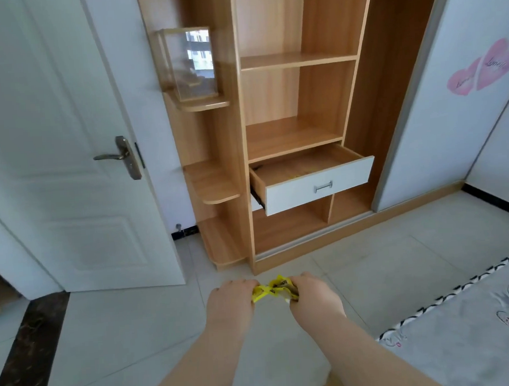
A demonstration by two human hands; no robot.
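A crumpled yellow wrapper [274, 291] with dark print is stretched between both hands above the tiled floor. My left hand [231, 303] grips its left end with curled fingers. My right hand [313, 297] grips its right end, and part of the wrapper is hidden inside that fist. Straight ahead stands a wooden wardrobe [291, 136] with bare shelves. Its white-fronted drawer [316, 185] is pulled out, and the wooden inside that shows looks bare.
A white door [63, 146] with a metal lever handle stands ajar at the left. A clear display box [190, 64] sits on a rounded side shelf. A white sliding door [462, 87] with pink heart stickers is at the right. A bed's grey patterned cover [473, 328] fills the lower right.
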